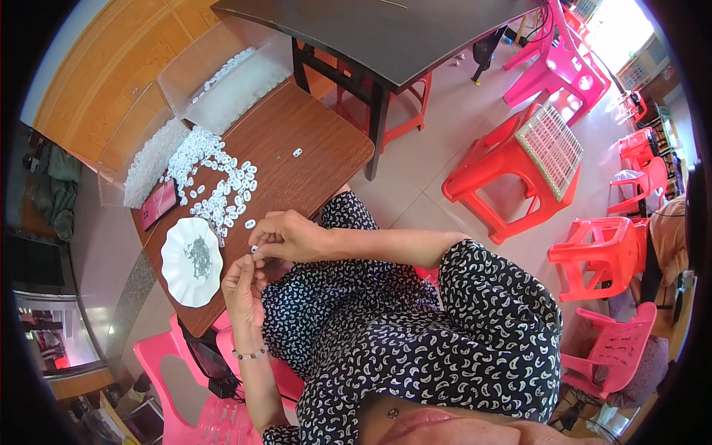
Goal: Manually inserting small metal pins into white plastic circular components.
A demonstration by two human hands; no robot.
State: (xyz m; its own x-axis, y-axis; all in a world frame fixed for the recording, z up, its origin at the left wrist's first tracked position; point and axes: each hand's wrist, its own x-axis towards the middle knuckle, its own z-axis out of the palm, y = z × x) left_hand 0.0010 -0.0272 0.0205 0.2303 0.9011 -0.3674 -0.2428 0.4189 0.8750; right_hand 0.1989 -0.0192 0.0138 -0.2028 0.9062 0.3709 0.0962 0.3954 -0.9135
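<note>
Fingertips of your right hand (285,236) and left hand (243,285) meet at the table's near edge, pinched together on one small white plastic piece (254,250). It looks light, hard and slick, so judge it easy to drop; hold it by its sides with thumb and forefinger. Just left sits a white scalloped dish (191,261) of tiny dark bits. Beyond lies a pile of loose white pieces (219,182) on the brown table (297,126).
</note>
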